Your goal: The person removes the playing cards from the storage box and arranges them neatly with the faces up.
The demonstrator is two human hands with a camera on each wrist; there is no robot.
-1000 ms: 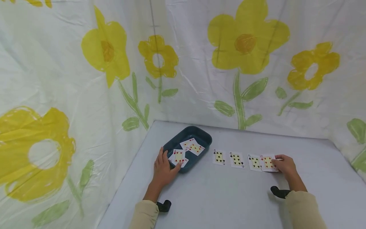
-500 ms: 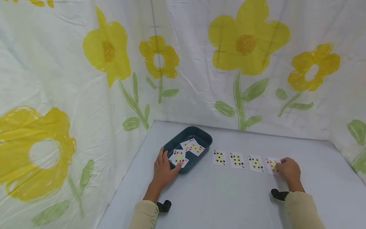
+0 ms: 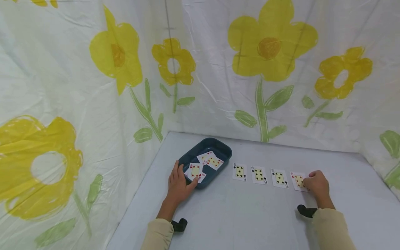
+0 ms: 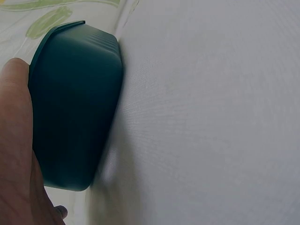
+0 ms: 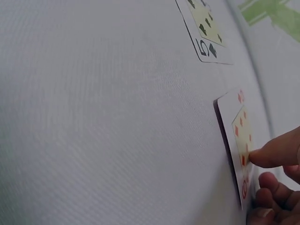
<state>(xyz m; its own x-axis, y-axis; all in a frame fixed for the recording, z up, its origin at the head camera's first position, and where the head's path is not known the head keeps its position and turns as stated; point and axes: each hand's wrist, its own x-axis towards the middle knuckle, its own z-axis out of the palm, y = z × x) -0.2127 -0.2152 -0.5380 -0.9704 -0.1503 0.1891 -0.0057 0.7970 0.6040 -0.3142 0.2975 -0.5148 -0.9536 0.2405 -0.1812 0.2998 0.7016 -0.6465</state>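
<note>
Laying out looked partway: three black cards (image 3: 259,174) sat in line, your right hand (image 3: 318,186) pinched the red card (image 3: 298,181) at the end, your left hand (image 3: 178,185) gripped the tray (image 3: 216,145), four cards (image 3: 195,170) left inside.

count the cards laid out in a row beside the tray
4, left to right: black five, black six, second black five, red card touched by the right hand. Others may be hidden underneath.

fingers (image 5: 279,149) touching a diamonds card (image 5: 236,129), a black five (image 5: 205,26) nearby
</note>
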